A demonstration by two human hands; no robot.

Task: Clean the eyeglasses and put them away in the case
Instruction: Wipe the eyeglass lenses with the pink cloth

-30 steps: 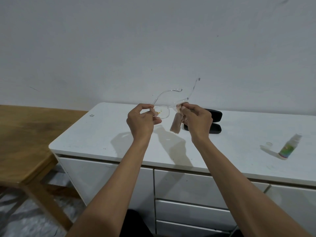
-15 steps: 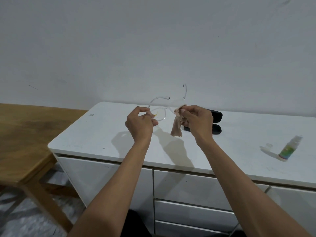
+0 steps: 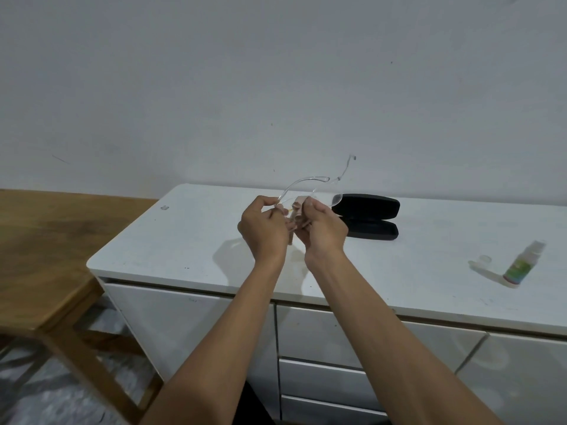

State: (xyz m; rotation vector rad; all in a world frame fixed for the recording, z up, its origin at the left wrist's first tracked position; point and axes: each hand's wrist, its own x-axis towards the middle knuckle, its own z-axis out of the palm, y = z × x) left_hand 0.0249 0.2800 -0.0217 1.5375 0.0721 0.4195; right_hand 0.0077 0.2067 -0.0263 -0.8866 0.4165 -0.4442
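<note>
Clear-framed eyeglasses (image 3: 306, 183) are held up in front of me above a white cabinet top (image 3: 190, 240), their temples pointing up and away. My left hand (image 3: 263, 230) pinches the left side of the frame. My right hand (image 3: 322, 228) presses a small beige cloth (image 3: 297, 214) against a lens, the cloth bunched between both hands. A black glasses case (image 3: 368, 216) lies open on the cabinet just right of my right hand.
A small spray bottle (image 3: 521, 265) with a green label stands at the right of the cabinet top, its clear cap (image 3: 484, 259) beside it. A wooden table (image 3: 46, 240) adjoins the cabinet on the left. Drawers run below the top.
My hands have drawn closer together and the cloth moved from the right lens toward the left one. The glasses tilted, temples swinging up and right.
</note>
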